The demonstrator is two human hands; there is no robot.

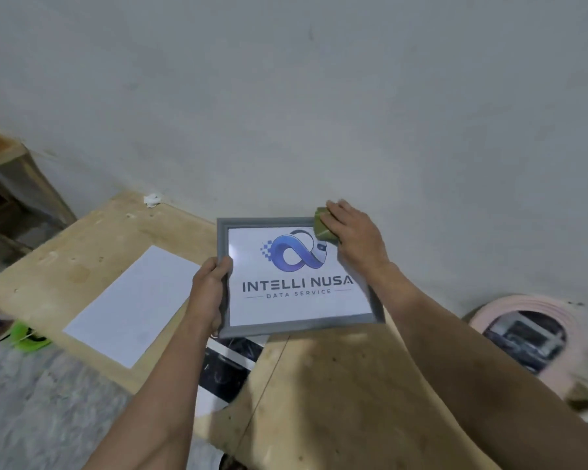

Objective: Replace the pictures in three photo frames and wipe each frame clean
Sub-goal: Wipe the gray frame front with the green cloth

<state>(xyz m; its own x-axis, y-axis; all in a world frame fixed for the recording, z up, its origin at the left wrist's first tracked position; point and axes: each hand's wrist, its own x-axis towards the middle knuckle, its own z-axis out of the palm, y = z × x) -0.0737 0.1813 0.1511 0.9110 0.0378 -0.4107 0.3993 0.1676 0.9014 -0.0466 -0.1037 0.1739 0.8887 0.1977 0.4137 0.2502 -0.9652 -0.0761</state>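
Left-hand grip (209,293) clasps the near-left edge of the grey rectangular logo-print photo frame (299,325) above the plywood bench (92,262), right hand (352,232) pressing a folded green cloth (323,228) at its far-right corner; wiping should proceed in overlapping strokes, frame braced firmly.

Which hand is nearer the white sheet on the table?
Left. The left hand grips the frame's left edge, beside the sheet. The right hand is at the frame's far right corner.
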